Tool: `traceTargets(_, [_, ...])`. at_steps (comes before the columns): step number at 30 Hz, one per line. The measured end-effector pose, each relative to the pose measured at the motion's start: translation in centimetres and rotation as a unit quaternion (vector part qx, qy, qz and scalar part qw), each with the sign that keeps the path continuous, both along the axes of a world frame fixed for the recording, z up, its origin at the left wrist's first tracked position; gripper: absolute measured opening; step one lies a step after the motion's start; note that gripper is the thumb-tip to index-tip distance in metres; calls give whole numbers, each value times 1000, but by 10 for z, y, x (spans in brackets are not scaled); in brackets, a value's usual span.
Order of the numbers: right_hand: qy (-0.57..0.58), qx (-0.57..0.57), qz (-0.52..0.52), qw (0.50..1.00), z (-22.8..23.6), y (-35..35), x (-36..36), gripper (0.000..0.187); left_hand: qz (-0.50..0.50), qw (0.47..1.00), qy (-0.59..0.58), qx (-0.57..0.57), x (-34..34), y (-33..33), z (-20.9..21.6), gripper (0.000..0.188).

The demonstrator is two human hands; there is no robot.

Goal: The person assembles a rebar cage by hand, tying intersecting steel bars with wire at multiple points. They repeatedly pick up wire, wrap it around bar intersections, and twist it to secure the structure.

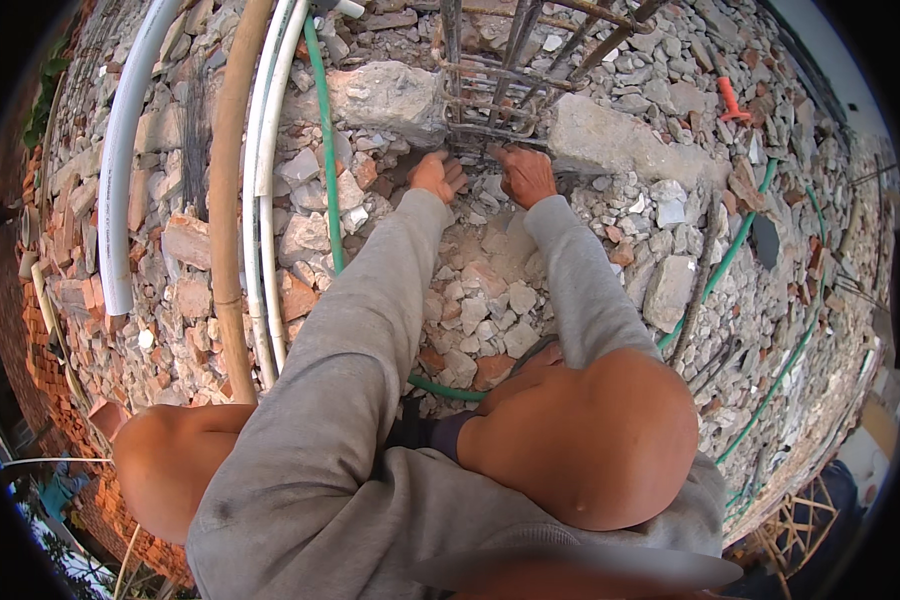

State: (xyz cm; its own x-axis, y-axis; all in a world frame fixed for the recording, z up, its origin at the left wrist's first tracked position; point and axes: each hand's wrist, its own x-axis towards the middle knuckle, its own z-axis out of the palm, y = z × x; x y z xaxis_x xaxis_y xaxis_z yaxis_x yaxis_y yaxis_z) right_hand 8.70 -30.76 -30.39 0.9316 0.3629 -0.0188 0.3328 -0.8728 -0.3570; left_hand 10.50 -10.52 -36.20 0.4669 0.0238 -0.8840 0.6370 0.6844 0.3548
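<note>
Both of my hands reach in at the foot of a rusty rebar cage (511, 87), which rises from a gap between two broken concrete pieces. My left hand (436, 177) is beside the cage's lower left corner, its fingers curled inward. On the other side my right hand (527, 177) is closed, with a finger bent toward the lowest bars. Whatever the fingers may grip is too small or hidden to name. Beside my left hand lies the left concrete block (385, 97); the right concrete block (625, 140) is just past my right hand. Loose rubble (485, 300) lies beneath my forearms.
To the left run a grey plastic pipe (127, 170), a bamboo pole (227, 200), thin white pipes (266, 180) and a green hose (326, 140). An orange-handled tool (732, 100) lies at the far right. Another green hose (735, 250) crosses the rubble on the right.
</note>
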Motion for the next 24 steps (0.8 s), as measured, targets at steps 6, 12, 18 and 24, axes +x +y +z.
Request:
traceTargets(6, [-10, 43, 19, 999, -5, -3, -2, 45, -139, 979, 61, 139, 21, 7, -33, 38])
traceTargets(12, [19, 61, 18, 998, -2, 3, -1, 45, -85, 981, 8, 173, 15, 1, -35, 16])
traceTargets(18, [61, 68, -10, 996, 0, 26, -2, 17, -132, 986, -8, 104, 10, 10, -33, 11])
traceTargets(24, [42, 33, 38, 998, -12, 53, -30, 13, -183, 980, -48, 65, 15, 24, -27, 19])
